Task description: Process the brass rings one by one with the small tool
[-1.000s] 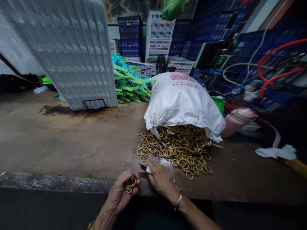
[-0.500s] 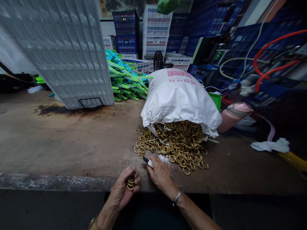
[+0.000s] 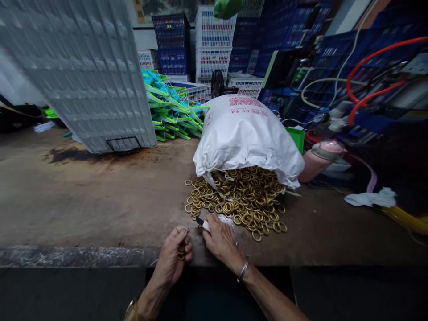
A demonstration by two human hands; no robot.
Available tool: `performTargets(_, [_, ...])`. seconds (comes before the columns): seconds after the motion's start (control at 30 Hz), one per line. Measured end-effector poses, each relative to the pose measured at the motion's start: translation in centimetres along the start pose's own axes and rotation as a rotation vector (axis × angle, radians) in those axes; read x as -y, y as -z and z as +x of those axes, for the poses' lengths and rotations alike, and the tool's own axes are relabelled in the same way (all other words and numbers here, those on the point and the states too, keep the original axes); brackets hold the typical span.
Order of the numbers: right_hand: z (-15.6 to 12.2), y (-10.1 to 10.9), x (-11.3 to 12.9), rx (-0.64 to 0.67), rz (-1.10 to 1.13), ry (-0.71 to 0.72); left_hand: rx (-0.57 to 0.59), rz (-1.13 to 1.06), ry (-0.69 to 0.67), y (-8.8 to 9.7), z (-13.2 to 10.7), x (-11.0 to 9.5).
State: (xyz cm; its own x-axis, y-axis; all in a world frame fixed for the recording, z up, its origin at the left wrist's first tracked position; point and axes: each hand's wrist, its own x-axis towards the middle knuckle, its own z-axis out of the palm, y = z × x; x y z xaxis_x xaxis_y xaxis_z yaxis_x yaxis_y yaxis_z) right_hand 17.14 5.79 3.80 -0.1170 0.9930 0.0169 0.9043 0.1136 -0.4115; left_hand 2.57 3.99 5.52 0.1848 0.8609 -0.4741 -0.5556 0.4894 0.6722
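Observation:
My left hand (image 3: 172, 255) is closed around a few gold-coloured rings (image 3: 181, 253), its thumb and forefinger pinched together at the table's front edge. To its right, my right hand (image 3: 220, 240) grips a small knife (image 3: 204, 224) with a white handle and a dark blade. The blade points left, towards the near side of a heap of gold-coloured rings (image 3: 244, 196). These rings spill from the mouth of a white woven sack (image 3: 249, 133) lying on its side. The fingers of my right hand partly hide the knife's handle.
A tall stack of clear plastic trays (image 3: 96, 80) stands left on the wooden table (image 3: 83, 200). Green and blue plastic parts (image 3: 170, 107) are piled beside the sack. At right are a pink bottle (image 3: 319, 162), red hoses (image 3: 354, 96) and crumpled paper (image 3: 374, 198). Crates (image 3: 214, 40) rise behind.
My left hand has turned and its fingers have drawn closer, so less of the rings shows. My right hand keeps the knife in nearly the same place. The view has shifted slightly.

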Motion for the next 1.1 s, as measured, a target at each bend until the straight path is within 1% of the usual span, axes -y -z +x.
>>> performTargets(0.1, [-0.2, -0.1, -0.5, -0.030, 0.094, 0.058, -0.048, 0.193, -0.099, 0.0, 0.3, 0.3])
performTargets(0.2, [-0.5, 0.1, -0.7, -0.054, 0.202, 0.137, -0.075, 0.403, -0.141, -0.1, 0.6, 0.5])
performTargets(0.27, [-0.7, 0.3, -0.6, -0.070, 0.277, 0.171, -0.039, 0.496, -0.137, -0.4, 0.7, 0.5])
performTargets(0.37, [-0.9, 0.6, -0.2, -0.095, 0.411, 0.165, 0.017, 0.536, -0.127, -0.9, 0.7, 0.3])
performTargets(0.43, [-0.9, 0.9, 0.1, -0.101, 0.496, 0.138, 0.015, 0.525, -0.121, -1.2, 0.7, 0.2])
performTargets(0.5, [-0.8, 1.1, 0.3, -0.087, 0.579, 0.089, -0.001, 0.511, -0.155, -1.4, 0.7, 0.3])
performTargets(0.6, [-0.5, 1.3, 0.3, -0.033, 0.721, -0.013, 0.023, 0.516, -0.299, -1.4, 0.7, 0.5])
performTargets(0.7, [-0.4, 1.1, 0.2, 0.103, 0.896, -0.119, 0.085, 0.542, -0.403, -1.3, 0.7, 0.8])
performTargets(0.77, [-0.5, 0.8, 0.1, 0.197, 1.001, -0.192, 0.096, 0.555, -0.428, -1.4, 0.7, 0.9])
performTargets(0.8, [-0.6, 0.6, 0.1, 0.220, 1.035, -0.217, 0.095, 0.555, -0.431, -1.4, 0.7, 0.9])
performTargets(0.83, [-0.6, 0.6, 0.1, 0.217, 1.051, -0.231, 0.092, 0.550, -0.425, -1.4, 0.8, 0.9])
performTargets(0.9, [-0.6, 0.5, 0.1, 0.171, 1.042, -0.228, 0.090, 0.533, -0.376, -1.4, 0.8, 0.9])
performTargets(1.0, [-0.4, 0.9, 0.1, 0.088, 0.984, -0.211, 0.085, 0.503, -0.223, -1.2, 0.7, 1.1])
performTargets(1.1, [-0.1, 1.4, 0.2, 0.044, 0.935, -0.195, 0.095, 0.431, -0.061, -0.9, 0.7, 1.3])
